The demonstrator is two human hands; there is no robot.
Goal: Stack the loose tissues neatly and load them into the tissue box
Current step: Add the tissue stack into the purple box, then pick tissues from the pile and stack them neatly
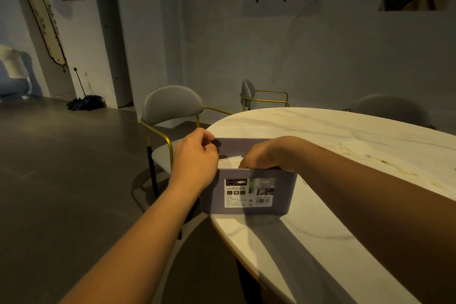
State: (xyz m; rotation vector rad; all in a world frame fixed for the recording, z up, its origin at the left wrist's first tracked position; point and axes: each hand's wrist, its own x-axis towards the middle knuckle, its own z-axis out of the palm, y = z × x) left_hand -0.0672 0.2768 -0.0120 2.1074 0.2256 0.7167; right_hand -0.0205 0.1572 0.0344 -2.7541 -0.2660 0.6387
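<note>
A grey-lilac tissue box [283, 190] with a white label stands open-topped at the near left edge of the marble table [345, 145]. White tissues [230, 161] lie inside it, partly hidden. My left hand [196, 155] grips the box's left end, fingers curled over the rim. My right hand [265, 155] reaches down into the box from above; its fingers are curled on the tissues and mostly hidden by the box wall.
A grey chair with a gold frame [172, 111] stands just left of the table, close to the box. Two more chairs [249, 92] stand at the table's far side. A folded umbrella [85, 102] lies on the floor by the wall.
</note>
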